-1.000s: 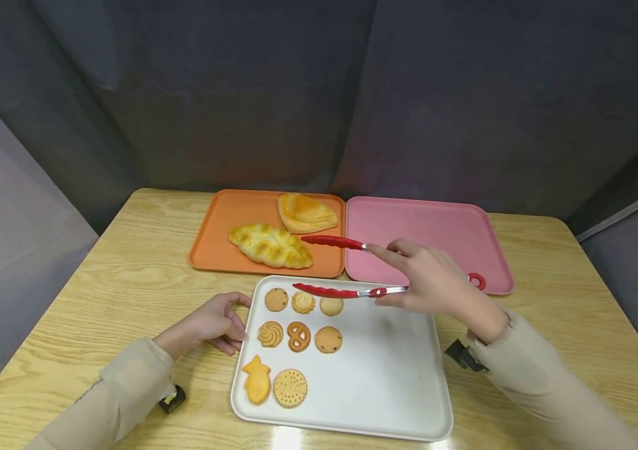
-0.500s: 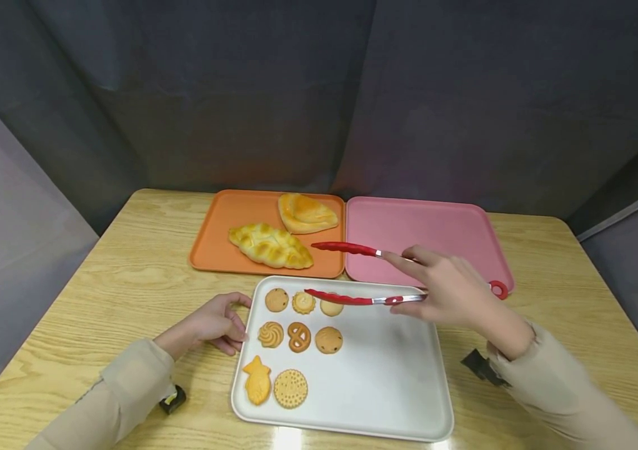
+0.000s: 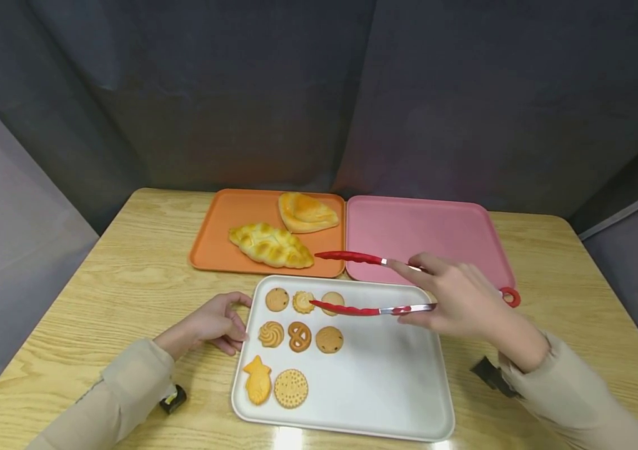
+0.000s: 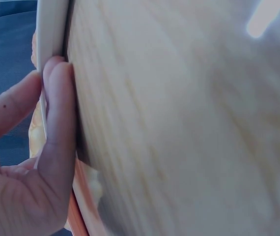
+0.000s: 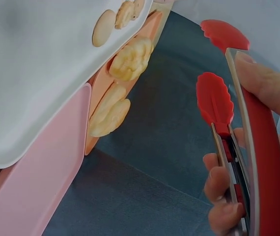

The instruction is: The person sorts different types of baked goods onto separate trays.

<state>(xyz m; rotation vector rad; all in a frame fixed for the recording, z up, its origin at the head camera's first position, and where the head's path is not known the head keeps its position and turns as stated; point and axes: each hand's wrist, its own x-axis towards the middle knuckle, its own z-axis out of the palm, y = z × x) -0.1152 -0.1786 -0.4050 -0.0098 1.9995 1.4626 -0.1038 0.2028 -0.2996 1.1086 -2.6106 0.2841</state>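
Observation:
My right hand grips a pair of red-tipped tongs. Their two arms stand spread apart with nothing between them, over the back of the white tray. In the right wrist view, the thumb lies on one arm of the tongs and the fingers curl round the other. My left hand is at the white tray's left edge; in the left wrist view its thumb and fingers pinch the rim. On the tray lie several cookies, among them a pretzel, a fish-shaped cookie and a large round biscuit.
Behind the white tray, an orange tray bears a braided bread and a folded pastry. A pink tray adjoins it on the right. The wooden table ends at a dark curtain.
My right hand has drawn the tongs to the right and slightly toward me, their arms still spread. The left hand and the cookies stay where they were.

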